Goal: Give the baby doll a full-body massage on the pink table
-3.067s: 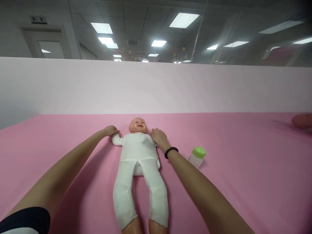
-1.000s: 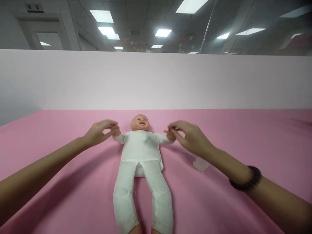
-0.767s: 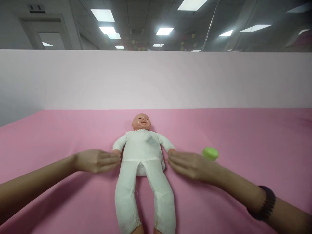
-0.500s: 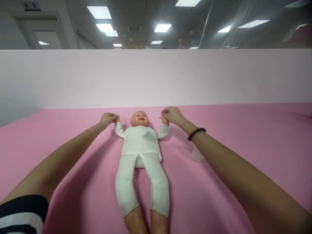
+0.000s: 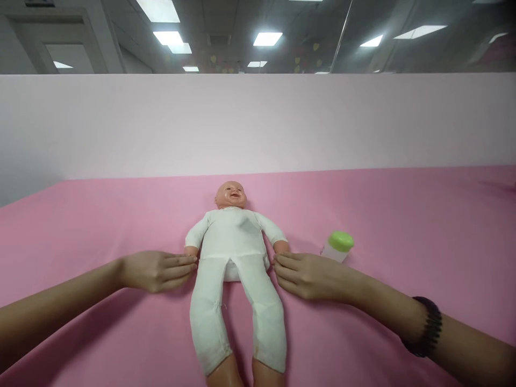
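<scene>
Bald plastic-headed, white-cloth-bodied doll (image 5: 231, 232) lies face-up on pink tabletop (image 5: 423, 226). L hand (image 5: 155, 271) & R hand (image 5: 308, 276): fingers grip 1 doll hand ea., its arms down. Green-lidded translucent bottle (image 5: 338, 246) just beyond R hand.

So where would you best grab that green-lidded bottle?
Probably by the green lid, from above: it is rounded, faces upward and shows in full, while the person's right hand hides part of the pale body below it.
</scene>
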Available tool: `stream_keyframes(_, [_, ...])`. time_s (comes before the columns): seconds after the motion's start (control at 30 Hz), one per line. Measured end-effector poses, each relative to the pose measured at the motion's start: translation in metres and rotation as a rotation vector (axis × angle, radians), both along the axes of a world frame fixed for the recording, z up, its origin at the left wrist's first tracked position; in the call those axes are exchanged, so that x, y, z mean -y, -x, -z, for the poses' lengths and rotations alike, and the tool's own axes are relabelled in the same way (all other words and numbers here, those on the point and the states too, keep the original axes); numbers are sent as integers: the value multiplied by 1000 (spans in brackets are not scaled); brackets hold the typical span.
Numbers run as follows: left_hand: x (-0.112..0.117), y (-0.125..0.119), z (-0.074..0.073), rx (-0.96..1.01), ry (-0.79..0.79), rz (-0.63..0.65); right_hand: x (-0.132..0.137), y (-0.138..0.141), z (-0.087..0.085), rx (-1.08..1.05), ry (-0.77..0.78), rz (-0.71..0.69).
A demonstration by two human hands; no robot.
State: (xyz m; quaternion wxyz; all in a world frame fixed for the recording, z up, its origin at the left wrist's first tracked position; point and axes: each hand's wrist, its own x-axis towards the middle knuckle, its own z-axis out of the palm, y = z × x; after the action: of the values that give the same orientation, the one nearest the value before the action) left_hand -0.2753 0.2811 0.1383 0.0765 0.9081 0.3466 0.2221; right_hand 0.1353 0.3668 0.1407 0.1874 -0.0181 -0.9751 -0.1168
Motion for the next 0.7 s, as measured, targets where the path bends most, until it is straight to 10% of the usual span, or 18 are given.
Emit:
stream_keyframes(0.13, [-46,6,-9,237,5,-238,-38,21,-25,-320,191,240])
stream_keyframes(0.23, [-107,9,-18,798,118,-722,-91,51,-53,-650,508,664])
stream_keyframes(0.37, [-157,10,-3,868,304,-862,-140,83,-41,-574,745,999])
stream_keyframes(0.47, [-161,12,6,859,356,-839,-146,87,-25,-527,788,1004])
stream_keyframes(0.6, [-127,18,-17,921,208,-732,-118,68,-46,-651,756,898])
stream_keyframes(0.7, [-82,17,-36,611,-127,-583,-75,43,-58,-755,588,544])
